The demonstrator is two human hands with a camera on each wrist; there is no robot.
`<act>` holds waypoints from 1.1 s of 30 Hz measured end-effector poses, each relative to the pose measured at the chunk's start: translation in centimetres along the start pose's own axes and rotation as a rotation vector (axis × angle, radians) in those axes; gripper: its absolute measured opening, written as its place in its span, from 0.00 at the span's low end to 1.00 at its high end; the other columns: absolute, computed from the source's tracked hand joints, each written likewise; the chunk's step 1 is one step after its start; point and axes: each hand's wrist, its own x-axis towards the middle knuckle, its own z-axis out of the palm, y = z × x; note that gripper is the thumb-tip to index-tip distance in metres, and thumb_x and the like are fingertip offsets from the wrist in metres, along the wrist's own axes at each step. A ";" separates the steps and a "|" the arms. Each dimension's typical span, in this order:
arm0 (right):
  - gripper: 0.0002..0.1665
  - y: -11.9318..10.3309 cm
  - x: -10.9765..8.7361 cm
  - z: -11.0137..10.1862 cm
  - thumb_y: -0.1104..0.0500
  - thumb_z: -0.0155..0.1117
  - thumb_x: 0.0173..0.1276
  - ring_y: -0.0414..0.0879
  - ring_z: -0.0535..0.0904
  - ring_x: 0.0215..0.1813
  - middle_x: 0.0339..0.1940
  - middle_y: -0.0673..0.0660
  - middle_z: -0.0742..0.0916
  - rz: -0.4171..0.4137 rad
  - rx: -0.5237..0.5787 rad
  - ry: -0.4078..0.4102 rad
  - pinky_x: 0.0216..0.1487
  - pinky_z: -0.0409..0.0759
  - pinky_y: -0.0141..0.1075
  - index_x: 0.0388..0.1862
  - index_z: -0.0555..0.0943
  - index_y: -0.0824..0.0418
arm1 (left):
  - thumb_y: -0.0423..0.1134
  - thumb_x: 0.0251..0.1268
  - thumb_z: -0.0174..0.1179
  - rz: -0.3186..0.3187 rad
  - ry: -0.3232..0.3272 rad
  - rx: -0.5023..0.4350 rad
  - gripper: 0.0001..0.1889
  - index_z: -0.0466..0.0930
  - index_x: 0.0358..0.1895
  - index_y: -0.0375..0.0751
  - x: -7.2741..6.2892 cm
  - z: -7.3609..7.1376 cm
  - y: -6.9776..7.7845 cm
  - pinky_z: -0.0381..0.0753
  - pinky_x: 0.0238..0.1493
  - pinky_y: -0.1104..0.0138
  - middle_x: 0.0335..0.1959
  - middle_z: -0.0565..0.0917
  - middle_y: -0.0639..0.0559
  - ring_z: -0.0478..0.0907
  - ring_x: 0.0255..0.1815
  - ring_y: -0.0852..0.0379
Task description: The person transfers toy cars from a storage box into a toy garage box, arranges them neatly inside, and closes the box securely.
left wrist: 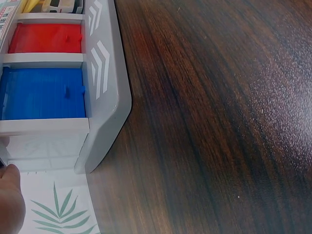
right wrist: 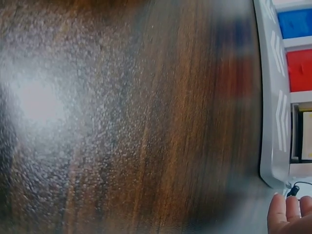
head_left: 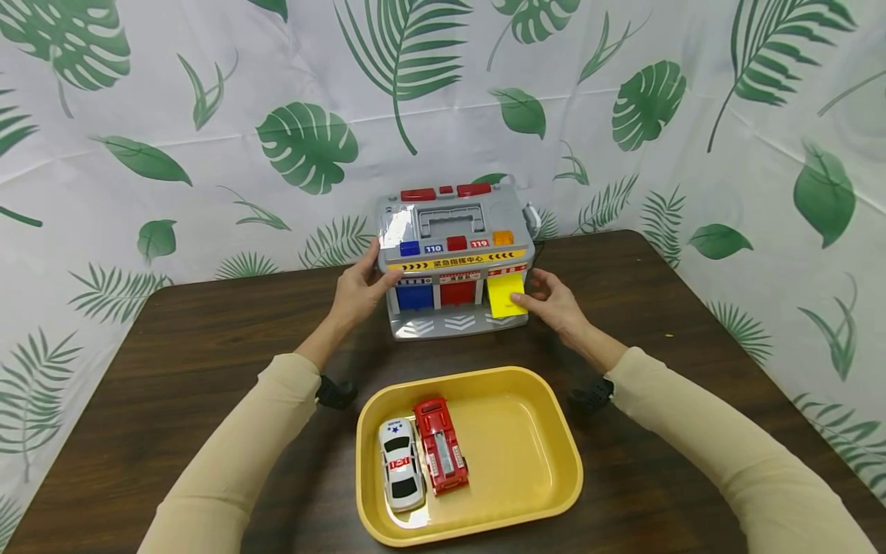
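A grey toy rescue station (head_left: pixel 457 254) stands on the table. My left hand (head_left: pixel 356 292) grips its left side, thumb at the front edge; only the thumb (left wrist: pixel 10 200) shows in the left wrist view. The blue door (head_left: pixel 415 295) and red door (head_left: pixel 457 292) are down. The yellow door (head_left: pixel 504 296) tilts outward, and the thumb of my right hand (head_left: pixel 557 308) touches its face near the right edge. The other right fingers (right wrist: pixel 278 214) lie loosely bent beside the station's right side. A pale vehicle part (right wrist: pixel 307 134) shows inside the yellow door's bay.
A yellow tray (head_left: pixel 571 469) sits in front of the station. In its left half lie a white police car (head_left: pixel 401 465) and a red fire truck (head_left: pixel 441 446). A leaf-patterned cloth (head_left: pixel 443 123) hangs behind the dark wooden table (head_left: pixel 208 338).
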 end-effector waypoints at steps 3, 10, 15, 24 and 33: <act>0.47 0.2 0.3 0.0 0.54 0.65 0.64 0.63 0.63 0.66 0.72 0.67 0.62 -0.011 -0.014 -0.004 0.67 0.66 0.53 0.74 0.51 0.65 | 0.35 0.66 0.58 0.000 0.003 0.002 0.38 0.46 0.72 0.31 0.0 0.0 0.0 0.64 0.67 0.56 0.74 0.50 0.41 0.58 0.71 0.47; 0.46 0.5 0.7 0.2 0.54 0.65 0.64 0.63 0.65 0.64 0.71 0.67 0.63 -0.027 -0.043 -0.012 0.65 0.69 0.53 0.74 0.53 0.66 | 0.36 0.66 0.58 0.000 0.003 0.017 0.38 0.46 0.72 0.31 -0.1 0.1 -0.1 0.65 0.67 0.58 0.74 0.51 0.41 0.59 0.71 0.47; 0.45 0.7 0.9 0.4 0.55 0.65 0.64 0.62 0.66 0.63 0.70 0.67 0.65 -0.031 -0.058 -0.001 0.64 0.70 0.52 0.73 0.54 0.66 | 0.36 0.66 0.58 -0.002 0.002 0.018 0.38 0.46 0.72 0.31 -0.3 0.1 0.1 0.65 0.66 0.59 0.74 0.51 0.41 0.60 0.70 0.47; 0.43 1.0 1.5 0.6 0.54 0.65 0.64 0.61 0.68 0.61 0.68 0.66 0.69 -0.036 -0.074 0.007 0.63 0.71 0.51 0.72 0.58 0.65 | 0.38 0.65 0.58 -0.002 0.007 0.015 0.39 0.46 0.73 0.36 0.5 0.0 -1.6 0.64 0.68 0.59 0.75 0.50 0.47 0.58 0.71 0.50; 0.38 1.0 1.7 1.0 0.56 0.66 0.64 0.60 0.71 0.59 0.64 0.66 0.72 -0.052 -0.058 0.014 0.63 0.71 0.51 0.68 0.63 0.67 | 0.45 0.64 0.60 0.023 0.025 0.041 0.41 0.47 0.74 0.41 1.1 0.1 -3.6 0.66 0.66 0.62 0.75 0.52 0.52 0.60 0.71 0.55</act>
